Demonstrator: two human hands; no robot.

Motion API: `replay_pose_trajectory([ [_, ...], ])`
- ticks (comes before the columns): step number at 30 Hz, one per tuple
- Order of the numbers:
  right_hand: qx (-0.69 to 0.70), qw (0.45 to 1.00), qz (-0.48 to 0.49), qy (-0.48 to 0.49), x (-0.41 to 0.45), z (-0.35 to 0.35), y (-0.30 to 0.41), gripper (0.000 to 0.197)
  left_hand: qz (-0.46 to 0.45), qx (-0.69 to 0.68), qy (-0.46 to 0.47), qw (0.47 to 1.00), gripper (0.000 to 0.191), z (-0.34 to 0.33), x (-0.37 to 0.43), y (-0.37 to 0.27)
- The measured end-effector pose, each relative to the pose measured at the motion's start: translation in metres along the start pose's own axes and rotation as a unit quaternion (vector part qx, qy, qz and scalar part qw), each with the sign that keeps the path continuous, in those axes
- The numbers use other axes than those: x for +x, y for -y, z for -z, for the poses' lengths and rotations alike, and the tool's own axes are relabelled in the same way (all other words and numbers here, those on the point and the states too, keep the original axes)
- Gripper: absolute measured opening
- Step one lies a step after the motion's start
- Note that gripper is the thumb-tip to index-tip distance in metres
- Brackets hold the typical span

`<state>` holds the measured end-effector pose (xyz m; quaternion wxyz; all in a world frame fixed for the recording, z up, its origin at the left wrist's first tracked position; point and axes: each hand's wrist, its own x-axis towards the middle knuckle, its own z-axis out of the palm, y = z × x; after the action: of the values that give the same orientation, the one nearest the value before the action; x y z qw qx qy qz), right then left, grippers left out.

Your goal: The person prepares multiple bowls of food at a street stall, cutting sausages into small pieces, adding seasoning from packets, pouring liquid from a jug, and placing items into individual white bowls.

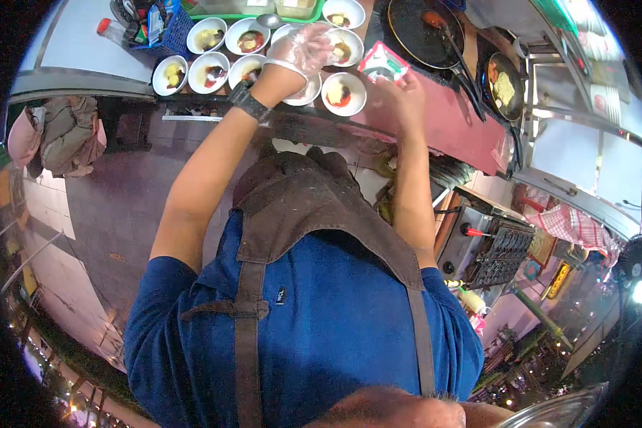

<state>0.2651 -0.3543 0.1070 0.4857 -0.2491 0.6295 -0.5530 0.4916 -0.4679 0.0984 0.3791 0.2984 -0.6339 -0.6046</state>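
My left hand [305,49], in a clear plastic glove, is over the white bowls, its bent fingertips beside a bowl [349,60] of yellow paste and dark sauce. Whether those fingers pinch anything is not clear. A red, white and green sachet [383,63] is gripped at its lower edge by my bare right hand [404,88]. Below the sachet, to its left, sits a white bowl [356,101] with pale yellow and red contents. Several similar bowls [167,88] stand in rows to the left, some partly hidden by my left hand and wrist.
A black pan [414,45] holds a ladle [435,21], and a smaller pan [505,93] contains yellow food. Their handles lie over the red counter [460,125]. A metal spoon [269,21] rests near a green tray [313,16]. A blue basket [174,40] stands left.
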Motion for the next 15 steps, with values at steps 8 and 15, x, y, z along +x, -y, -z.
replay_pose_trajectory([
  [8, -0.043, 0.995, 0.059, 0.075, 0.002, -0.059, -0.004, 0.045, 0.017, 0.142, -0.027, 0.989, 0.047, 0.066, -0.037, -0.03],
  [15, -0.283, 0.912, 0.252, 0.158, 0.014, -0.158, -0.03, 0.043, 0.051, 0.292, -0.132, 0.946, 0.056, 0.102, -0.064, -0.036],
])
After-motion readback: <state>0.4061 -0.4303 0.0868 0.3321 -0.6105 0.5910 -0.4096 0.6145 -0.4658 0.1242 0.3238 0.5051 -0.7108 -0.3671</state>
